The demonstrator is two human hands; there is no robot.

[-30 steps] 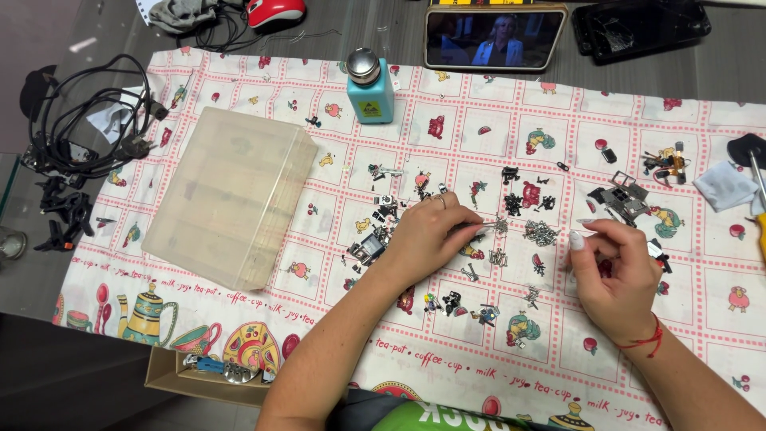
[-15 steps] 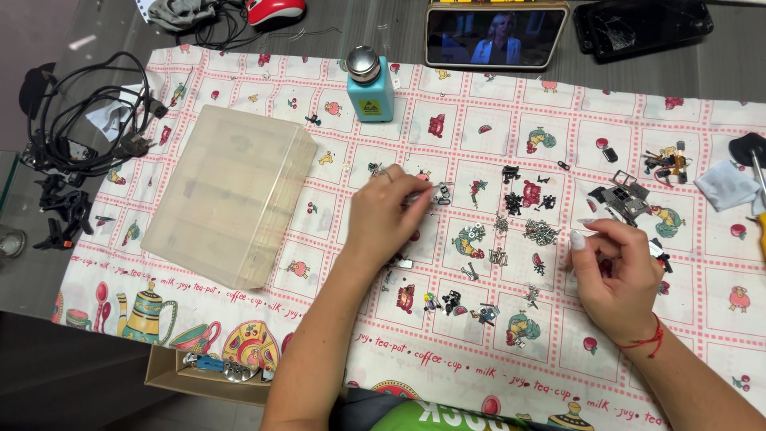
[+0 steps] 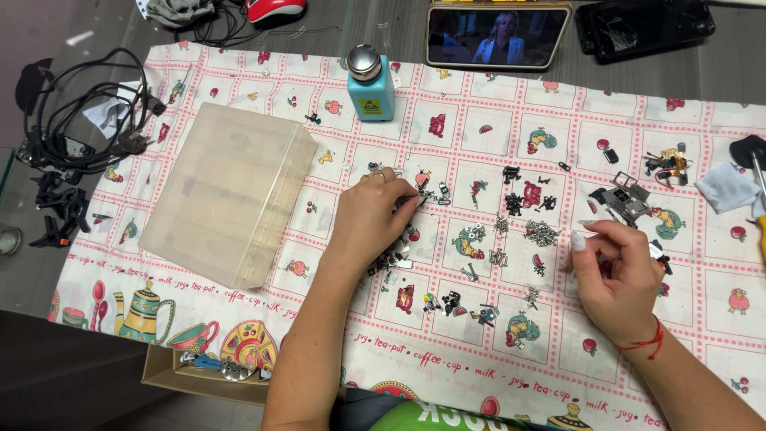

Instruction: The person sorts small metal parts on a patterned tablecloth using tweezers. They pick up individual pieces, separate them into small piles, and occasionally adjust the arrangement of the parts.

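Observation:
My left hand [image 3: 375, 217] rests on the patterned tablecloth [image 3: 479, 375], its fingertips pinched on small metal parts [image 3: 429, 195] near the cloth's middle. More tiny screws and parts [image 3: 541, 233] lie scattered between my hands. My right hand [image 3: 618, 271] hovers at the right with fingers curled, pinching something small I cannot make out. A red string circles that wrist.
A clear plastic compartment box [image 3: 227, 191] lies left of my left hand. A teal pump bottle [image 3: 370, 83] stands at the back. A phone playing video [image 3: 496, 33] and a dark phone [image 3: 643, 25] lie beyond. Black cables [image 3: 76, 120] sit far left; a cardboard tray [image 3: 209, 369] at the front edge.
My left hand has slid up and away from me across the cloth to a farther cluster of parts. My right hand has stayed nearly still.

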